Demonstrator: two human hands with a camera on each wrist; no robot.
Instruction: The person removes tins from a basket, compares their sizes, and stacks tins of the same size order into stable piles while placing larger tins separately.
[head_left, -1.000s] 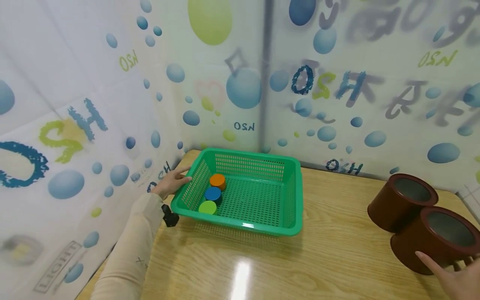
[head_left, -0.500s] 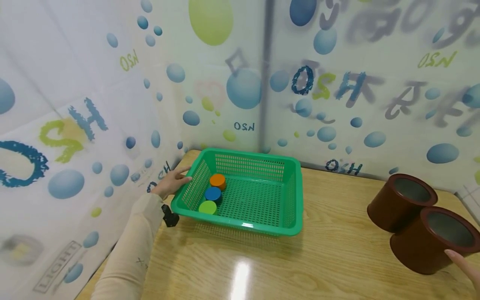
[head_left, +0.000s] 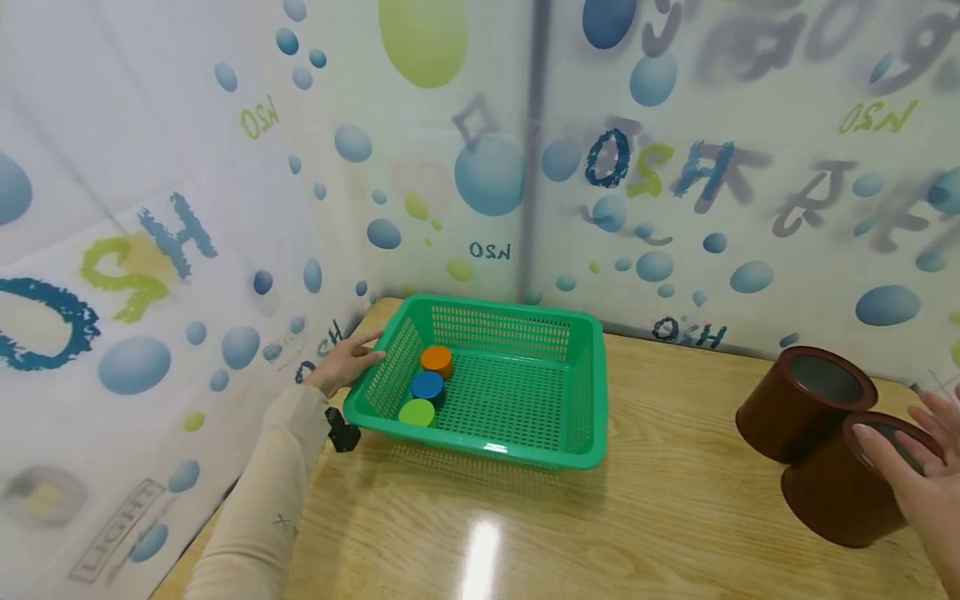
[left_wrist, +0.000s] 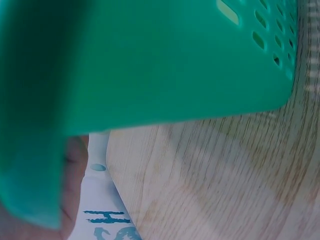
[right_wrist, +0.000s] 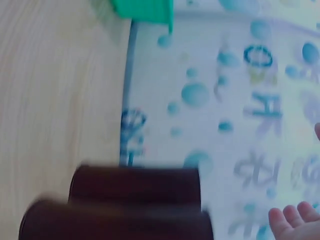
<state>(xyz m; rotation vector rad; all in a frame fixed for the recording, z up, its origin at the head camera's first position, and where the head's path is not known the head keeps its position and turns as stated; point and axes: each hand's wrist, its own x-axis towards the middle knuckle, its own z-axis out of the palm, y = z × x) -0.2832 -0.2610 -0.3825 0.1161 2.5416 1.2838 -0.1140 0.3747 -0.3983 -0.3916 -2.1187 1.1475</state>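
Observation:
A green plastic basket (head_left: 480,452) with slotted walls stands on the wooden table. Along its left end lie three short round pieces: orange (head_left: 437,360), blue (head_left: 427,387) and lime green (head_left: 417,411). My left hand (head_left: 339,367) holds the basket's left rim, thumb tip on the edge; in the left wrist view the rim (left_wrist: 32,150) hides most of the fingers. At the right, two dark brown cylinders with grey tops, a rear one (head_left: 787,408) and a front one (head_left: 832,492), stand side by side. My right hand (head_left: 926,479), fingers spread, is raised over the front cylinder, partly covering its top.
The wooden table (head_left: 667,483) runs between the basket and the cylinders. White sheets printed with blue and green bubbles hang as walls (head_left: 675,275) behind and at the left (head_left: 180,400). A black wrist device (head_left: 343,432) sits near the basket's front left corner.
My right hand first drew back from the front cylinder toward the right edge, then rose over its top with fingers spread. The left hand and basket stay in place.

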